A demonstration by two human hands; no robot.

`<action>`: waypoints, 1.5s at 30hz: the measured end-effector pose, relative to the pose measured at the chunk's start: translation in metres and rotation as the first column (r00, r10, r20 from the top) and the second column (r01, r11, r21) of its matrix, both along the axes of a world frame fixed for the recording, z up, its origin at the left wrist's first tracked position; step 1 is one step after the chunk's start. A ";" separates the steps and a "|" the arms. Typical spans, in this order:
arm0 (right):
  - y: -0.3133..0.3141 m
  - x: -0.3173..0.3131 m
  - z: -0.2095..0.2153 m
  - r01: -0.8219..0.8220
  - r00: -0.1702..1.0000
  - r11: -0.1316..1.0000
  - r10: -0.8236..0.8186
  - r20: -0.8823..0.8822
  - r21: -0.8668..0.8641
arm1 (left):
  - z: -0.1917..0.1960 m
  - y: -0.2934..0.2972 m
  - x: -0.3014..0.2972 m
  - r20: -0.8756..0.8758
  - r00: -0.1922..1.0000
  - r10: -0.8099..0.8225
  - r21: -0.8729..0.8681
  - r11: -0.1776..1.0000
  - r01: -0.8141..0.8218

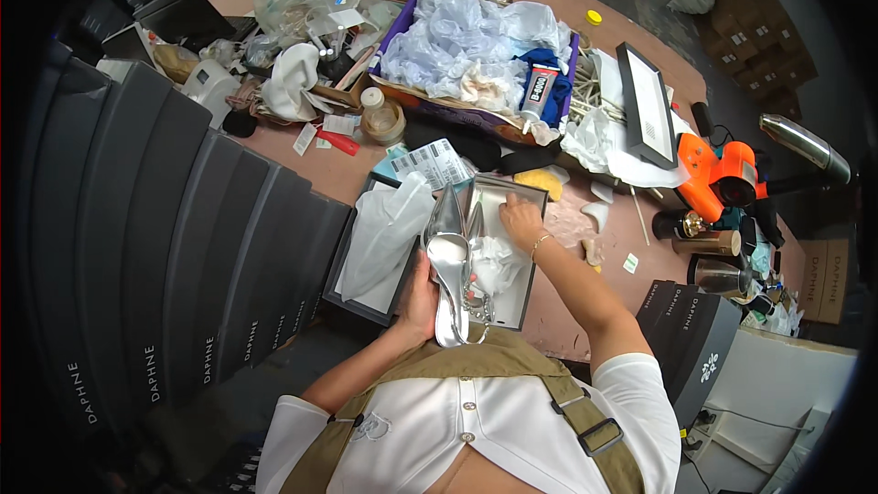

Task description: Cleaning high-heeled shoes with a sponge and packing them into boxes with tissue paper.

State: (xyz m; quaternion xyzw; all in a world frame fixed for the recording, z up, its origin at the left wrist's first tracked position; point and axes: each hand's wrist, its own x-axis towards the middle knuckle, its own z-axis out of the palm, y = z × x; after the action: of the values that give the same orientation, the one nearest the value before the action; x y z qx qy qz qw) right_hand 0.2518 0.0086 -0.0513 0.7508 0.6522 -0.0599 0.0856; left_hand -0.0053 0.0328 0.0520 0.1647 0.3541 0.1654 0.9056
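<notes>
My left hand (pixel 419 300) is wrapped round the side of a shiny silver pointed shoe (pixel 447 261), held sole-down with its toe pointing away from me. A beaded chain strap (pixel 485 309) hangs from its heel end. Over the right part of an open shoe box (pixel 514 306), my right hand (pixel 521 222) has its fingers curled downward; what they hold, if anything, is hidden. Crumpled white tissue (pixel 497 265) lies in that box, beside what looks like a second silver shoe (pixel 476 218). Left of them, a dark box lid (pixel 370 309) carries white tissue paper (pixel 389 233).
Stacked dark shoe boxes (pixel 174 247) line the left side. Beyond the work stands a purple-edged carton (pixel 384 41) of plastic wrapping with a glue tube (pixel 540 91). An orange heat tool (pixel 722 174), a cup (pixel 718 274) and more dark boxes (pixel 686 338) are at right.
</notes>
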 end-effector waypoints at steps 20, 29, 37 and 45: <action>-0.056 -0.150 0.166 0.242 0.861 0.835 0.050 -0.506 0.494 | -0.001 -0.026 -0.012 0.118 0.993 -0.011 0.156 0.988 -0.007; -0.044 -0.138 0.135 0.136 0.930 0.902 0.026 -0.367 0.409 | 0.016 -0.039 -0.018 -0.059 0.990 -0.127 0.148 0.980 0.134; -0.075 -0.096 0.093 0.546 0.472 0.835 -0.242 -0.848 0.065 | -0.020 0.052 -0.047 -0.352 0.927 0.126 0.750 0.631 0.199; -0.117 -0.116 0.040 0.533 0.549 0.830 -0.195 -0.813 0.160 | -0.038 0.001 -0.016 -0.356 0.888 -0.293 0.389 0.817 0.425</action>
State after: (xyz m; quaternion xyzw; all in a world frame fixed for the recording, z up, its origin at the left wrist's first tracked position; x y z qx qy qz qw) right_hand 0.1357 -0.1080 -0.0109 0.7738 0.4477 -0.2587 -0.3659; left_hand -0.0211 0.0336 0.0135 0.4586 0.3915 0.0434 0.7966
